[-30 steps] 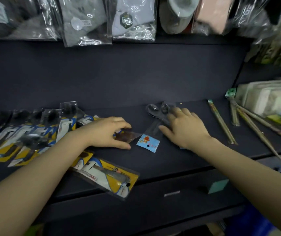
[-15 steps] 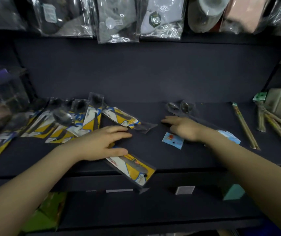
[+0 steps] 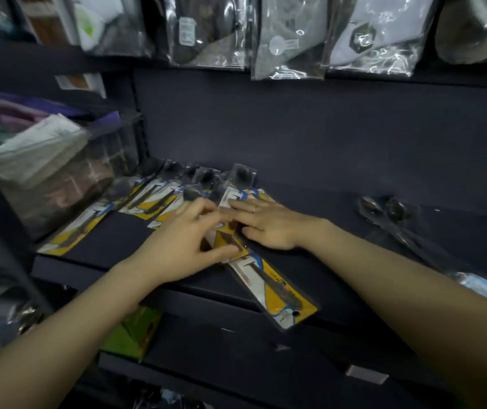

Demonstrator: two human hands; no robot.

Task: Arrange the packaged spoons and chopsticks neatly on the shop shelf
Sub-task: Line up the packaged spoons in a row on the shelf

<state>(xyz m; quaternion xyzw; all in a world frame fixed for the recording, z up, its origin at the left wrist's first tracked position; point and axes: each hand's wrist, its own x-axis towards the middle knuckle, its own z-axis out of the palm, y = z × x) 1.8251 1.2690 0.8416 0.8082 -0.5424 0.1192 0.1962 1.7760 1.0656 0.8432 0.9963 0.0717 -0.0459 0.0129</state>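
Packaged spoons (image 3: 159,199) lie fanned across the dark shop shelf (image 3: 339,249) at centre-left of the frame; we pinch one yellow pack (image 3: 230,242) with our left hand (image 3: 186,246), while our right hand (image 3: 265,224) presses flat beside it. Bagged goods (image 3: 289,39) hang along the top, a clear bin (image 3: 59,178) stands at left
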